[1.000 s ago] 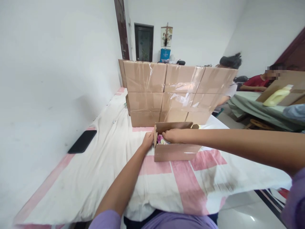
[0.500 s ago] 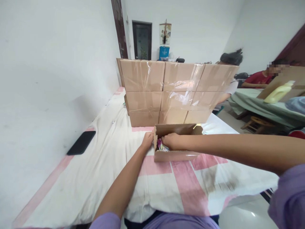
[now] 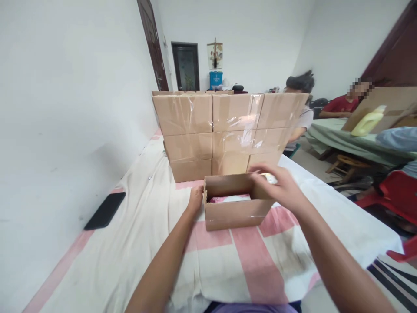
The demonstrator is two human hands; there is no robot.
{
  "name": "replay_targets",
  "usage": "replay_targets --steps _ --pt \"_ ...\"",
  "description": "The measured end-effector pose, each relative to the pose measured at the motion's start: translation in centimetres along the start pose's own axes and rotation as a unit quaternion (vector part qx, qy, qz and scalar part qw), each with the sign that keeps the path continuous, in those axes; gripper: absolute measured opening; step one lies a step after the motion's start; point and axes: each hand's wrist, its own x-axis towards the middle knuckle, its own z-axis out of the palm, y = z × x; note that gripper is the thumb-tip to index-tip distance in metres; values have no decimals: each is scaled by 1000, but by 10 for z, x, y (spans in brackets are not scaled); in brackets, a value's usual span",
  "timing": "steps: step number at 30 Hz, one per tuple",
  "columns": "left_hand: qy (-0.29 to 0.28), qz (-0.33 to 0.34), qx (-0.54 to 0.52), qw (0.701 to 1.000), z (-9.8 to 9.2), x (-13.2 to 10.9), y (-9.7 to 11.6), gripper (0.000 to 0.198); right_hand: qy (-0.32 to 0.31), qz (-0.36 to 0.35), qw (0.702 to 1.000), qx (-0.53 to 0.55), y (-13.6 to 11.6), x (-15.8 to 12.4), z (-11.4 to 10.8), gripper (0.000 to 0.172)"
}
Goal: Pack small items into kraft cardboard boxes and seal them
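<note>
An open-topped cardboard box point(image 3: 237, 216) stands on the cloth-covered table in front of me. Inside it lies a pink-and-white packet point(image 3: 230, 198), partly hidden by the front wall. At the box's left end, my left hand point(image 3: 196, 198) grips the edge with its fingers closed. My right hand point(image 3: 276, 184), slightly blurred, hovers over the right end with fingers stretched out and apart. Just beyond those fingers shows a small yellow-and-white thing point(image 3: 269, 178), mostly hidden; its kind cannot be made out.
A wall of taped cardboard boxes point(image 3: 213, 134) rises right behind the open box. A black phone-like slab point(image 3: 106, 211) lies by the left wall. One person point(image 3: 304, 119) sits behind the stack. At right are another table point(image 3: 325, 132), a yellow bottle point(image 3: 369, 121) and a red chair point(image 3: 399, 195).
My right hand has come up out of the box, off the packet, and moved right with fingers opened. The packet now lies flatter in the box. My left hand stays at the left end.
</note>
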Motion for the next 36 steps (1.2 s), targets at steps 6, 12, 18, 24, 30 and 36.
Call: replay_targets --steps 6,12,18,24,30,36 --pt "-35 67 -36 996 13 -12 56 74 157 55 968 185 60 -68 18 41" --pt "-23 17 -31 999 22 -30 73 55 141 77 961 227 62 -71 64 43" --pt "11 -6 -37 999 21 -24 59 53 161 95 958 217 60 -79 67 43" --pt "15 -4 -36 999 14 -20 51 46 172 110 951 232 55 -84 71 40" --pt "-12 12 -37 999 15 -20 53 38 175 126 940 264 55 -82 74 34" --pt "-56 71 -30 995 15 -23 62 16 224 124 930 264 62 -79 84 34"
